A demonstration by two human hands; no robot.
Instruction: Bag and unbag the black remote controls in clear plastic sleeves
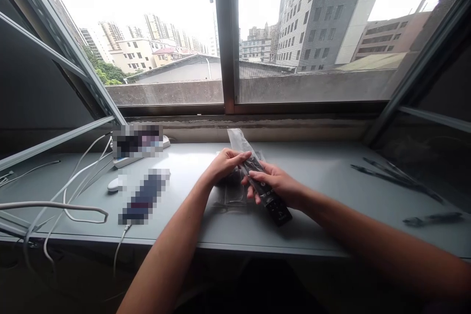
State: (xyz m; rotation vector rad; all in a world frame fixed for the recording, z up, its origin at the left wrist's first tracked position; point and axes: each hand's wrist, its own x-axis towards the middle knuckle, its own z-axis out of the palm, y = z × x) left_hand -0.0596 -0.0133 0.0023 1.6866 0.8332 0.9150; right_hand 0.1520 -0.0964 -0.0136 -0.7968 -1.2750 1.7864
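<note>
A long black remote control (274,206) in a clear plastic sleeve (237,138) slants from upper left to lower right above the desk. My left hand (227,163) pinches the sleeve near the remote's upper end. My right hand (277,182) is wrapped round the middle of the remote, thumb on top and fingers underneath. Behind and below both hands lies a dark item in clear plastic (231,191), partly hidden by them, so I cannot make out what it is.
White cables (66,196) spread over the desk's left side, near a power strip (165,143), a small white object (114,185) and a blurred-out phone-like item (145,198). Several dark pens or tools (390,176) lie at the right. A window stands behind the grey desk (324,167).
</note>
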